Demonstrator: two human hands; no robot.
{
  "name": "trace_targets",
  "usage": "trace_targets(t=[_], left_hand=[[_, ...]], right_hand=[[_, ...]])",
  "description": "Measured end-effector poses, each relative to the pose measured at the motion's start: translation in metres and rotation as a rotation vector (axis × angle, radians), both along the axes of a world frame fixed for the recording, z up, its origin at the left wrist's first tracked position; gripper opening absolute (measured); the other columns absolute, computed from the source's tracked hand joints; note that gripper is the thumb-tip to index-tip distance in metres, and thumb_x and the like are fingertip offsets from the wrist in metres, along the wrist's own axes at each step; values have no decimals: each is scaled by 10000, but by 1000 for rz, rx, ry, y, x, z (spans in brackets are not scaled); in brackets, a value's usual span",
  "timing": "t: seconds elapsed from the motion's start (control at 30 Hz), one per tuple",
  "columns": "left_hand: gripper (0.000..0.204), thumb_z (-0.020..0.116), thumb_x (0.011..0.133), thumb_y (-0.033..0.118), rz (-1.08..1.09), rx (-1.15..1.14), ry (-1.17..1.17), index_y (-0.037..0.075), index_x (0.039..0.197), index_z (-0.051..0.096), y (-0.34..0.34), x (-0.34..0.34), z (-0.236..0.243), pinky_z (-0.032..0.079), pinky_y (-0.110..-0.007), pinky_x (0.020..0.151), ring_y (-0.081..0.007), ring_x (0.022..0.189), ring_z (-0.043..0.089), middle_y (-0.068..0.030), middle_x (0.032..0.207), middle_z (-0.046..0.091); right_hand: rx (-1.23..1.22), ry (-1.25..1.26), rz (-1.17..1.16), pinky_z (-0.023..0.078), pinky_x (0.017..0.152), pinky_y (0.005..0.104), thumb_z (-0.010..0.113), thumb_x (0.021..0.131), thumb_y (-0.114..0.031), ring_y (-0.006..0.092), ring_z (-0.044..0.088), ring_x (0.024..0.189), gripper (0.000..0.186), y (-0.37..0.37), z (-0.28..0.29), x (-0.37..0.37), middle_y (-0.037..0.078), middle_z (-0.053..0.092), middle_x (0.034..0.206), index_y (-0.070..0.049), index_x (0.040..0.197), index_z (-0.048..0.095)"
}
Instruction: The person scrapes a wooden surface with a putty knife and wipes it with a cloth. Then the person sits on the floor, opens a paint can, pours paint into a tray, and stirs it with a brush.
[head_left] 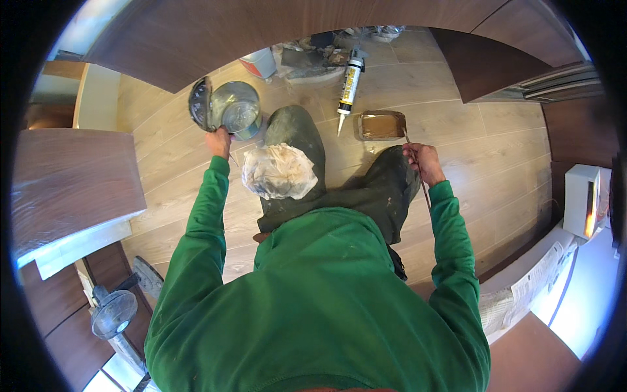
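Observation:
My left hand [219, 142] is closed at the lower edge of a dark round lid [198, 104], which stands tilted against an open metal tin [247, 95]. The fingertips are partly hidden there. In my right hand [426, 163] is a thin brush [428, 194], pinched by its handle, with its far end at the corner of a shallow tray [362, 136] of brown liquid. A crumpled, stained white cloth [279, 171] rests on my left thigh. Between tin and tray, a sealant cartridge [351, 85] lies on the floor, its nozzle toward me.
A white bucket [259, 63] and a pile of clutter [307, 59] stand farther off. Brown panels [261, 32] arch across the far side. At left is a plastic-covered brown board [78, 186], with a small fan [114, 313] below it. A white box [581, 196] stands right.

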State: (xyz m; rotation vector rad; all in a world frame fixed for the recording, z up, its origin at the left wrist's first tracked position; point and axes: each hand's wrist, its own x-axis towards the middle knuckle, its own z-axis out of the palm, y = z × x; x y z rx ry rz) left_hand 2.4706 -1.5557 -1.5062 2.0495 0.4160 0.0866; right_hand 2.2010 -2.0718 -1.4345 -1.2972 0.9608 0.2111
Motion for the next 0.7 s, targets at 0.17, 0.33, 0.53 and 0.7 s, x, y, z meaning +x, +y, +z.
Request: trace_targets(t=[0.17,0.33,0.53,0.7], left_hand=[[314,566,791,233,-190,239,-171,-50,675,637,-10,7,-6,513,-472,617,-389,592,655,-214,574,630],[352,620,797,253,-341,491,-393,-66,649,624,-22,17,3,480,-518,618,-480,675,621,-310,669,609],[323,615,813,282,-386,653,-216,-34,842,673,-65,30,62,489,-529,679,-483,753,627,-307,756,633],[308,570,852,310,-537,879,-234,36,944,677,-112,32,109,518,-524,700,-432,754,653,-240,789,675]], right_hand=[[-24,0,49,323,451,218,544,924,-179,72,477,532,236,11,-6,15,-4,634,757,-34,1048,683],[-19,-16,80,314,441,208,546,958,-233,65,470,519,251,21,4,23,-13,622,739,-63,1082,683],[46,-101,49,333,409,238,613,947,-233,83,478,496,231,25,-17,35,14,622,721,-31,1034,681],[72,-81,68,317,389,240,606,943,-206,91,485,483,224,27,-42,58,35,641,718,-13,1032,678]])
